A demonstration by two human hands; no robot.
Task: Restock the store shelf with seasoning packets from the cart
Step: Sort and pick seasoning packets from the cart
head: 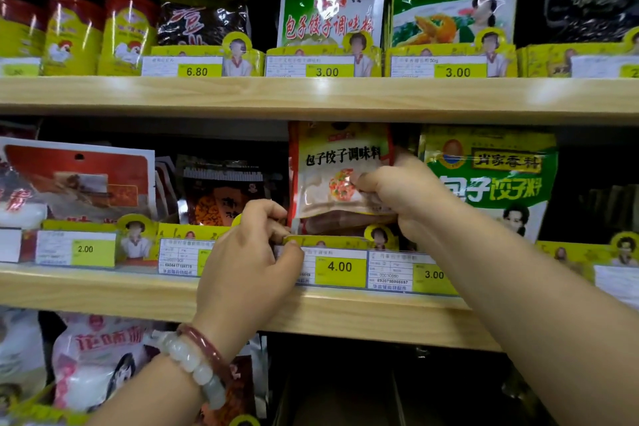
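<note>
A red-edged, cream seasoning packet (332, 169) with black Chinese lettering stands upright in the middle shelf's slot, above the 4.00 price tag (340, 267). My right hand (397, 194) grips the packet's right edge, fingers curled over its front. My left hand (256, 252) pinches the yellow display strip (325, 241) at the slot's lower left corner, thumb on the strip's front. More packets show behind the front one.
A green packet (491, 180) stands right of the slot, dark packets (221, 190) to its left. The wooden shelf edge (103, 294) runs below my hands. Yellow tins (72, 34) and green packets (332, 3) fill the upper shelf. White bags (93, 363) sit on the lower shelf.
</note>
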